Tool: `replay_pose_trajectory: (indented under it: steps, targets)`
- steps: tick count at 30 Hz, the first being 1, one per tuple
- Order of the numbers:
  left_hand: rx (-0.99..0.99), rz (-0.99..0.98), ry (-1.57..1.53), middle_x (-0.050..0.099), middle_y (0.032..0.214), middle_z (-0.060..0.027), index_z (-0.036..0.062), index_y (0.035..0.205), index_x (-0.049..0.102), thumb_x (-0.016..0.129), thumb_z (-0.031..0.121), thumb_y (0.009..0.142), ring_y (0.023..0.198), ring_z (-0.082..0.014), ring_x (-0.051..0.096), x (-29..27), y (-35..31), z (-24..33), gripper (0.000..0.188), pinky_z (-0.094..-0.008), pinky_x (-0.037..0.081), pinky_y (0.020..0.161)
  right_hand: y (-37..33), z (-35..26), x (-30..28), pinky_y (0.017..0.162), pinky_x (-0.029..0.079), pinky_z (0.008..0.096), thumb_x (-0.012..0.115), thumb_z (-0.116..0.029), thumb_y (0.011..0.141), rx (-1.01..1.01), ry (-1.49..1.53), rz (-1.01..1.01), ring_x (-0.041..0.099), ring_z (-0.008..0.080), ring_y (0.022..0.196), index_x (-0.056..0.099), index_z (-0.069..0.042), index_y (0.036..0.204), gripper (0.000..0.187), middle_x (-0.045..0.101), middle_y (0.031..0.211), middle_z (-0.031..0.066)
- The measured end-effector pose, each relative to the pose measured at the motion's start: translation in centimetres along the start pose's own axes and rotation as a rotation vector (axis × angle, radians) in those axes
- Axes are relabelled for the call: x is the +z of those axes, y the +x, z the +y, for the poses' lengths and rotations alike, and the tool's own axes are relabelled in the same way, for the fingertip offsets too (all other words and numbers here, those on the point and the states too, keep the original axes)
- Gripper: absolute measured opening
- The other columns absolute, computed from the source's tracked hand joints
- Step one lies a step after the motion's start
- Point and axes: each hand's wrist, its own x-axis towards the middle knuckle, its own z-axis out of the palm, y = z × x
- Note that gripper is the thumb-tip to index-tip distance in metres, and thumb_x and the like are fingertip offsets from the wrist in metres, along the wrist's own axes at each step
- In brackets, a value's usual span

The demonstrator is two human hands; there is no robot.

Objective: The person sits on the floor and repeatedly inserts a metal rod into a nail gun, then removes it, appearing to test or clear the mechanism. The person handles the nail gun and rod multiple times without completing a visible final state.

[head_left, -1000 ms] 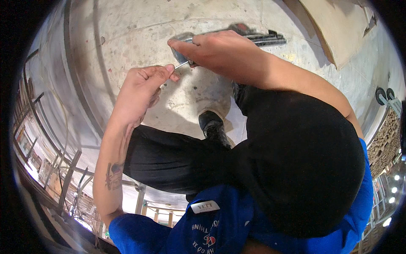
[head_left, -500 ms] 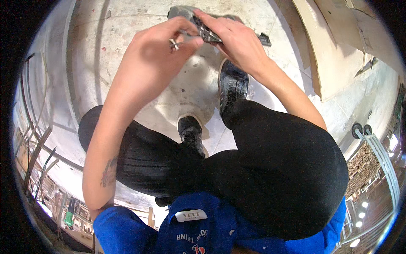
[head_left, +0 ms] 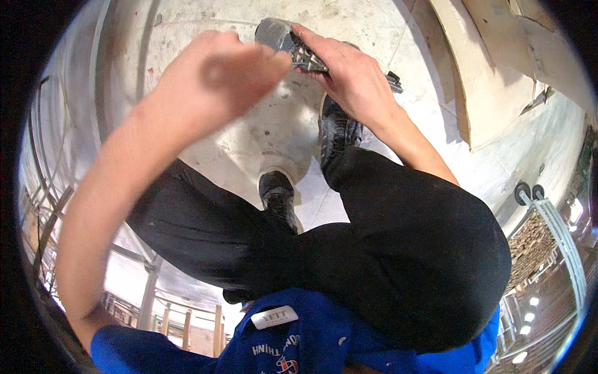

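Observation:
My right hand (head_left: 358, 78) is wrapped round a grey and black handheld tool (head_left: 274, 34) with a rounded grey end and a slotted metal part. A dark narrow piece of it sticks out past the far side of the hand. My left hand (head_left: 212, 78) is close to the slotted part, its fingers curled and pressed together, partly blurred. What those fingers hold, if anything, is hidden. Below the hands are my two dark shoes, the right one (head_left: 339, 128) farther forward than the left one (head_left: 277, 193).
Stained pale concrete floor (head_left: 205, 149) lies beneath. Pale board panels (head_left: 479, 75) stand at the right. Farther right is a metal-framed cart (head_left: 560, 237) with small black wheels, beside stacked wood pieces (head_left: 532, 249). Wooden and metal frames (head_left: 187, 324) stand at the lower left.
My left forearm has swung outward to the left and its hand has turned over. A small shiny metal piece seen at the left fingers is now hidden. The tool has shifted slightly nearer.

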Motion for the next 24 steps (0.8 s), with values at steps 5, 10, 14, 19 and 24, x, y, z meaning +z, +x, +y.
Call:
replay_pose_trajectory:
  steps: [5, 10, 14, 19, 24]
  targets:
    - [-0.444, -0.448, -0.94, 0.073, 0.074, -0.009, -0.0002, 0.097, 0.072, 0.063, 0.018, 0.099, 0.058, -0.0179, 0.068, 0.4, 1.4, -2.0, 0.02, -0.0297, 0.053, 0.056, 0.4, -0.4, 0.2, 0.09, 0.055, 0.0409, 0.077, -0.003, 0.076, -0.041, -0.308, -0.23, 0.066, 0.0347, 0.108, 0.043, -0.017, 0.153, 0.086, 0.068, 0.119, 0.0146]
    - [-0.529, -0.612, -1.322, 0.072, 0.077, -0.0085, -0.005, 0.101, 0.068, 0.056, 0.023, 0.104, 0.06, -0.0134, 0.068, 0.9, 1.4, -2.2, 0.031, -0.0276, 0.051, 0.052, 0.0, 1.1, 0.4, 0.077, 0.054, 0.0434, 0.06, -0.011, 0.087, -0.197, -0.251, -0.053, 0.068, 0.0332, 0.09, 0.048, -0.013, 0.148, 0.063, 0.066, 0.093, 0.0119]
    - [-0.38, -0.683, -1.222, 0.072, 0.077, -0.0122, -0.0042, 0.101, 0.066, 0.048, 0.02, 0.106, 0.062, -0.0196, 0.07, 1.4, 1.9, -2.2, 0.031, -0.0334, 0.053, 0.055, -0.4, 0.8, 0.5, 0.078, 0.054, 0.0437, 0.059, -0.009, 0.088, -0.161, -0.158, -0.034, 0.068, 0.0335, 0.09, 0.046, -0.012, 0.15, 0.063, 0.066, 0.093, 0.0126]
    - [-0.201, -0.236, -0.61, 0.069, 0.084, -0.023, 0.0009, 0.105, 0.064, 0.055, 0.02, 0.101, 0.078, -0.0441, 0.067, 2.6, 1.0, -0.7, 0.021, -0.0529, 0.053, 0.07, -0.3, 1.0, 0.5, 0.078, 0.054, 0.044, 0.057, -0.009, 0.089, -0.127, -0.187, -0.068, 0.068, 0.0345, 0.091, 0.044, -0.011, 0.151, 0.064, 0.067, 0.096, 0.0141]
    - [-0.257, 0.022, -0.42, 0.068, 0.08, -0.0203, 0.0021, 0.105, 0.061, 0.062, 0.019, 0.096, 0.077, -0.0421, 0.067, 2.2, 1.6, 1.4, 0.02, -0.0517, 0.053, 0.068, 0.1, 0.6, -0.1, 0.08, 0.055, 0.0445, 0.063, -0.008, 0.088, -0.092, -0.109, -0.045, 0.068, 0.036, 0.093, 0.043, -0.01, 0.151, 0.066, 0.069, 0.101, 0.0157]
